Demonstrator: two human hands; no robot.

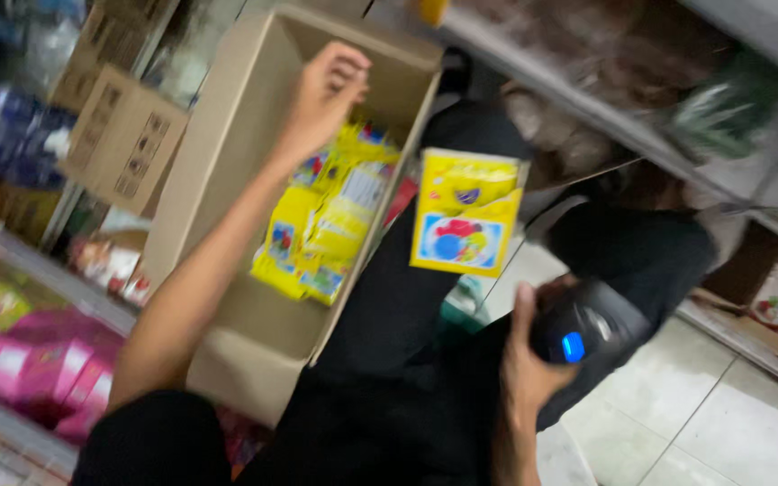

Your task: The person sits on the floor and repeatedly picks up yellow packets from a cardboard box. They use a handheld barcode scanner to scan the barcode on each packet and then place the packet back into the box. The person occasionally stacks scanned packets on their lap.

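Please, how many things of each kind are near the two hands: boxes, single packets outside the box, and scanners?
Open cardboard box with yellow packets inside, left hand in it: 1
Closed cardboard boxes behind it: 2
Yellow packet outside the box: 1
Black scanner in right hand: 1
Total: 5

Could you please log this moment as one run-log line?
left hand: reaching into cardboard box | yellow packets: inside | right hand: holding black scanner

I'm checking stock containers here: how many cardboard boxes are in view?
2. The open cardboard box of yellow packets lies under the left hand; a closed cardboard box sits at upper left by the shelves. Blur may hide others.
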